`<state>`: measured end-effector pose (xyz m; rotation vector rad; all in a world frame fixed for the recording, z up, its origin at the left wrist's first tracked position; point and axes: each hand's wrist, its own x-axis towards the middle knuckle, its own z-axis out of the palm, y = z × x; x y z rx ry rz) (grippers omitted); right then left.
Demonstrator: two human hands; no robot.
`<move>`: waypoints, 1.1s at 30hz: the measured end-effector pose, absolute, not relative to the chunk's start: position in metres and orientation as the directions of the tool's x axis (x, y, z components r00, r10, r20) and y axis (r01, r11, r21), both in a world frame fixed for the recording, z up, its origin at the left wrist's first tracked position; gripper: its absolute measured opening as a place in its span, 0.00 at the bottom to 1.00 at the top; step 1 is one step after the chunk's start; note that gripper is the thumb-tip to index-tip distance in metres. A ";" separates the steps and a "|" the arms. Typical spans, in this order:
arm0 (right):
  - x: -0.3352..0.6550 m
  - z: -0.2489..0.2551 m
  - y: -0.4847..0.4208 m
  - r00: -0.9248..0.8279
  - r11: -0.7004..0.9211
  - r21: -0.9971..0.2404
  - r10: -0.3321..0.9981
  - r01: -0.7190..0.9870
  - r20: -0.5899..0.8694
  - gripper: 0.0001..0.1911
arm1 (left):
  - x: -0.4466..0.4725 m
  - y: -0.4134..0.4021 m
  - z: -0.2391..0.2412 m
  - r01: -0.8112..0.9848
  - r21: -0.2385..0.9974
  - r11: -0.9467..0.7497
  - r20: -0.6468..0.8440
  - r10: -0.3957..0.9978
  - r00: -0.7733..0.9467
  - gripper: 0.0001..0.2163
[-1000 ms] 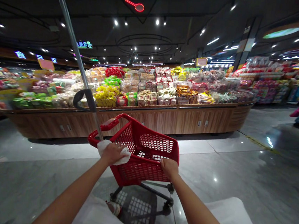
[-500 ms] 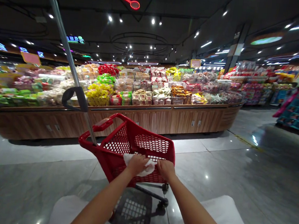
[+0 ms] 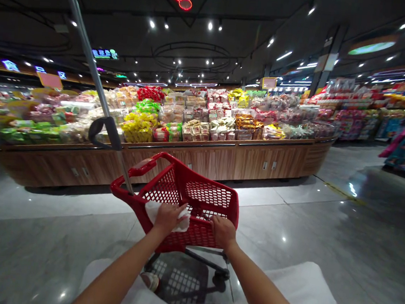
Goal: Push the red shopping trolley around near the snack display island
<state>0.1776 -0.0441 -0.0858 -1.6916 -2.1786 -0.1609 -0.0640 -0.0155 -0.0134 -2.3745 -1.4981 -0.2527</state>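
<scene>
Holding white cloth (image 3: 152, 210) on the red cart (image 3: 195, 236), the left hand (image 3: 167, 218) half-curls while the right hand (image 3: 224, 231) grips the rim (image 3: 200, 221)

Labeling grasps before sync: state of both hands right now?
Left hand: closed over a white cloth, on the red cart's near rim.
Right hand: closed on the same rim, no cloth visible in it.

Blue lit characters (image 3: 10, 65), far left, are reading 食 and 区; pink board (image 3: 50, 81) is partly covering the middle one. Overhead sign (image 3: 104, 53) is showing lettering, probably ending in 处. Red neon sign (image 3: 185, 4) is outlining a spoon.
</scene>
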 end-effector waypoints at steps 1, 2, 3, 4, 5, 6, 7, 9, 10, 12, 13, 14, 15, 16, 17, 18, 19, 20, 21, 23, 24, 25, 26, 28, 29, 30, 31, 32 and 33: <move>0.178 -0.085 -0.044 -0.220 0.280 -0.127 0.910 0.952 0.352 0.18 | -0.045 -0.019 -0.021 0.895 -0.149 -0.420 0.306 0.841 0.446 0.20; 0.179 -0.083 -0.043 -0.231 0.286 -0.122 0.911 0.950 0.342 0.18 | -0.026 -0.021 -0.027 0.893 -0.124 -0.433 0.300 0.841 0.450 0.19; 0.180 -0.081 -0.043 -0.235 0.288 -0.121 0.914 0.950 0.331 0.18 | -0.008 -0.024 -0.032 0.891 -0.100 -0.444 0.297 0.841 0.452 0.19; 0.182 -0.078 -0.042 -0.234 0.285 -0.125 0.918 0.950 0.319 0.18 | 0.007 -0.025 -0.036 0.890 -0.080 -0.450 0.294 0.842 0.452 0.19; 0.184 -0.075 -0.041 -0.228 0.279 -0.132 0.924 0.951 0.307 0.18 | 0.020 -0.026 -0.039 0.889 -0.068 -0.453 0.291 0.843 0.452 0.18; 0.187 -0.072 -0.040 -0.222 0.271 -0.138 0.930 0.953 0.294 0.18 | 0.029 -0.026 -0.040 0.886 -0.065 -0.460 0.285 0.842 0.458 0.17; 0.190 -0.069 -0.039 -0.217 0.264 -0.142 0.935 0.954 0.282 0.18 | 0.033 -0.025 -0.039 0.878 -0.074 -0.473 0.273 0.837 0.474 0.16; 0.198 -0.065 -0.036 -0.215 0.257 -0.141 0.942 0.956 0.258 0.18 | 0.027 -0.022 -0.033 0.849 -0.115 -0.516 0.236 0.816 0.528 0.14; 0.203 -0.063 -0.034 -0.220 0.259 -0.139 0.943 0.956 0.249 0.18 | 0.016 -0.019 -0.028 0.834 -0.142 -0.533 0.217 0.806 0.551 0.13; 0.214 -0.061 -0.031 -0.224 0.263 -0.137 0.943 0.955 0.244 0.18 | -0.018 -0.013 -0.012 0.826 -0.200 -0.528 0.202 0.802 0.562 0.12; 0.219 -0.061 -0.030 -0.224 0.263 -0.138 0.943 0.955 0.247 0.18 | -0.040 -0.010 -0.002 0.833 -0.227 -0.504 0.209 0.810 0.547 0.11; 0.224 -0.061 -0.029 -0.221 0.261 -0.139 0.942 0.955 0.252 0.18 | -0.061 -0.007 0.008 0.841 -0.255 -0.478 0.224 0.816 0.532 0.11; 0.228 -0.061 -0.027 -0.218 0.259 -0.139 0.942 0.956 0.256 0.19 | -0.081 -0.006 0.018 0.843 -0.280 -0.460 0.237 0.817 0.525 0.10; 0.232 -0.062 -0.026 -0.214 0.255 -0.137 0.942 0.957 0.259 0.19 | -0.098 -0.004 0.027 0.843 -0.300 -0.446 0.257 0.814 0.522 0.10; 0.234 -0.063 -0.025 -0.207 0.248 -0.133 0.943 0.960 0.261 0.19 | -0.111 -0.003 0.033 0.845 -0.316 -0.432 0.278 0.809 0.518 0.10; 0.235 -0.064 -0.025 -0.200 0.240 -0.127 0.943 0.962 0.266 0.19 | -0.118 -0.003 0.037 0.852 -0.322 -0.412 0.306 0.807 0.505 0.10; 0.235 -0.065 -0.025 -0.193 0.233 -0.122 0.942 0.965 0.275 0.19 | -0.119 -0.003 0.037 0.869 -0.315 -0.382 0.342 0.809 0.479 0.10; 0.235 -0.067 -0.025 -0.183 0.225 -0.120 0.940 0.967 0.288 0.19 | -0.114 -0.003 0.034 0.891 -0.292 -0.348 0.375 0.815 0.442 0.11; 0.233 -0.069 -0.026 -0.174 0.219 -0.119 0.937 0.968 0.302 0.20 | -0.104 -0.003 0.028 0.914 -0.253 -0.316 0.401 0.826 0.396 0.11; 0.229 -0.073 -0.027 -0.166 0.217 -0.121 0.928 0.969 0.334 0.19 | -0.070 -0.005 0.008 0.948 -0.161 -0.273 0.424 0.848 0.316 0.11; 0.227 -0.075 -0.028 -0.168 0.222 -0.120 0.922 0.968 0.350 0.19 | -0.048 -0.007 -0.003 0.956 -0.116 -0.270 0.418 0.860 0.293 0.10; 0.225 -0.077 -0.028 -0.173 0.229 -0.119 0.916 0.966 0.363 0.19 | -0.024 -0.010 -0.015 0.956 -0.102 -0.276 0.412 0.863 0.293 0.10; 0.224 -0.079 -0.028 -0.178 0.237 -0.118 0.910 0.964 0.375 0.18 | 0.000 -0.013 -0.026 0.953 -0.094 -0.289 0.405 0.863 0.302 0.11; 0.223 -0.082 -0.028 -0.184 0.251 -0.123 0.899 0.960 0.397 0.18 | 0.043 -0.018 -0.045 0.940 -0.038 -0.338 0.368 0.870 0.328 0.13; 0.224 -0.083 -0.029 -0.185 0.258 -0.130 0.895 0.957 0.406 0.18 | 0.060 -0.021 -0.050 0.931 -0.022 -0.364 0.353 0.869 0.348 0.13; 0.225 -0.083 -0.029 -0.187 0.265 -0.139 0.892 0.954 0.411 0.18 | 0.071 -0.023 -0.053 0.917 -0.018 -0.399 0.330 0.863 0.382 0.13; 0.227 -0.083 -0.030 -0.194 0.274 -0.146 0.891 0.951 0.411 0.19 | 0.076 -0.024 -0.054 0.895 -0.032 -0.445 0.302 0.849 0.433 0.13; 0.228 -0.082 -0.031 -0.202 0.282 -0.150 0.892 0.948 0.404 0.19 | 0.075 -0.024 -0.052 0.867 -0.061 -0.494 0.270 0.828 0.491 0.13; 0.230 -0.081 -0.032 -0.209 0.286 -0.149 0.896 0.947 0.391 0.19 | 0.068 -0.023 -0.048 0.836 -0.099 -0.539 0.235 0.804 0.546 0.14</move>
